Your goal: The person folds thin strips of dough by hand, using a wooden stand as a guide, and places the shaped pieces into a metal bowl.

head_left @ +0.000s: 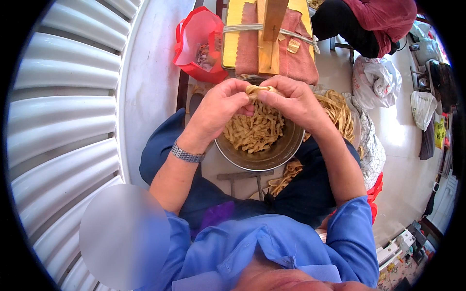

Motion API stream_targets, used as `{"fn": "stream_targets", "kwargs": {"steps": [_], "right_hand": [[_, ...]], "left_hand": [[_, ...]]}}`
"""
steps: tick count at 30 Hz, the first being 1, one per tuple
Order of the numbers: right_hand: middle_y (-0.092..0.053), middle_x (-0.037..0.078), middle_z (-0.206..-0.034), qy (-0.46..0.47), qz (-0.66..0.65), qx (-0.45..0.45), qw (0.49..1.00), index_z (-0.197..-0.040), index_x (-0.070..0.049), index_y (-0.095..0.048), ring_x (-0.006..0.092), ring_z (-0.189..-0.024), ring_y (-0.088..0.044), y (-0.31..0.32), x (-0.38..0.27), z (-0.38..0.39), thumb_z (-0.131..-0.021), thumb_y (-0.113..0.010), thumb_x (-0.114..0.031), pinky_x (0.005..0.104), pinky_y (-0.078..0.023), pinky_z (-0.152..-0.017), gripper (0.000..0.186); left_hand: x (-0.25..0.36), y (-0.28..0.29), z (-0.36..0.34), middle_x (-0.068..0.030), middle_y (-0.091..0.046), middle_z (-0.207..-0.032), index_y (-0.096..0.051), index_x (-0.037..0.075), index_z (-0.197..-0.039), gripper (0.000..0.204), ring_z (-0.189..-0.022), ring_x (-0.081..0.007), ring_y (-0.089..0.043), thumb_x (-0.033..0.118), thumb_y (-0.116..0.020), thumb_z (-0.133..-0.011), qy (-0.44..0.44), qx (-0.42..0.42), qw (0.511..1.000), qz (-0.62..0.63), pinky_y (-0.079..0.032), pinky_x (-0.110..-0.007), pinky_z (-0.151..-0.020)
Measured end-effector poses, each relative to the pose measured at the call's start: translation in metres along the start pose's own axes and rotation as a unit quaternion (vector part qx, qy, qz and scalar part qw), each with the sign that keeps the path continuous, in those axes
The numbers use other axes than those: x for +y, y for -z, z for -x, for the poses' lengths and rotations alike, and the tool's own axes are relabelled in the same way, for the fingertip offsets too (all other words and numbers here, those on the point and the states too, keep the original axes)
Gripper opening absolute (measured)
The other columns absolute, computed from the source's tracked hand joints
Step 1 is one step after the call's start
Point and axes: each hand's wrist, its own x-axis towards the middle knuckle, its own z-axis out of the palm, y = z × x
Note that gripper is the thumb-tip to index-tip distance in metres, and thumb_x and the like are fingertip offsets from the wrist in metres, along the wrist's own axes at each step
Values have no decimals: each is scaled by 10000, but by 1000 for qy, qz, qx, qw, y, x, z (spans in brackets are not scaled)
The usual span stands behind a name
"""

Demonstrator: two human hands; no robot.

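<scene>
Both hands are raised over a steel bowl (225, 155), pinching a folded tan strip (259, 89) between their fingertips. My left hand (223, 104) grips its left end, and my right hand (291, 102) grips its right part with the thumb in front. The bowl holds many short, crumpled tan pieces (252, 131). Just beyond it, a yellow board (235, 51) carries a pink cloth (291, 63), a wooden post (269, 39) tied with white cord, and a small tan piece (293, 46). Long tan strips (340, 114) lie heaped right of my right hand.
A white radiator (68, 106) runs along my left. A red bag (187, 58) is beside the board. Another person (369, 19) in maroon and black is at upper right, near white sacks (374, 80). More strips (286, 177) lie below the bowl beside my leg.
</scene>
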Motion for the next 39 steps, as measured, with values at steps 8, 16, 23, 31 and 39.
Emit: {"fn": "stream_targets", "kwargs": {"steps": [8,16,23,31,39], "right_hand": [[-426,-77,-697,-124,-297,-33,946,-1071,-109,-578,35,-554,-332,-4,6,3,-1069,-515,-363,207,-262,-488,262],[-438,-53,-714,-60,-99,-16,993,-1070,-131,-542,50,-563,-363,-34,12,4,-1092,-403,-463,211,-314,-505,361],[-423,-62,-720,-125,-71,-37,989,-1084,-111,-586,52,-593,-352,-7,0,4,-1069,-414,-514,219,-299,-529,439],[-549,-69,-845,4,88,-28,996,-983,-45,-631,44,-770,-495,12,7,8,-1033,-614,-263,232,-435,-683,224],[-650,233,-831,49,192,-20,980,-1040,-31,-625,423,-780,-640,1,9,14,-985,-631,-240,441,-505,-699,216]], "left_hand": [[-10,-8,1,-42,-652,-1037,-560,15,-1295,312,-910,-121,-632,214,-559,-1055,-64,-22,997,-47,-534,-291,-833],[-22,-8,-2,-196,-689,-1171,-593,-45,-1284,412,-1073,-308,-679,301,-492,-1084,-276,54,903,-324,-522,-387,-914],[-4,13,4,-139,-706,-794,-668,-16,-994,456,-763,-256,-698,385,-471,-1086,-191,157,896,-369,-524,-375,-698],[9,39,5,-36,-601,-739,-597,11,-900,385,-733,-84,-545,352,-540,-1069,-178,147,935,-268,-450,-253,-664],[-3,15,8,-214,-638,-1186,-561,-4,-1308,346,-1113,-374,-622,129,-585,-989,-196,-126,867,-440,-492,-401,-967]]}}
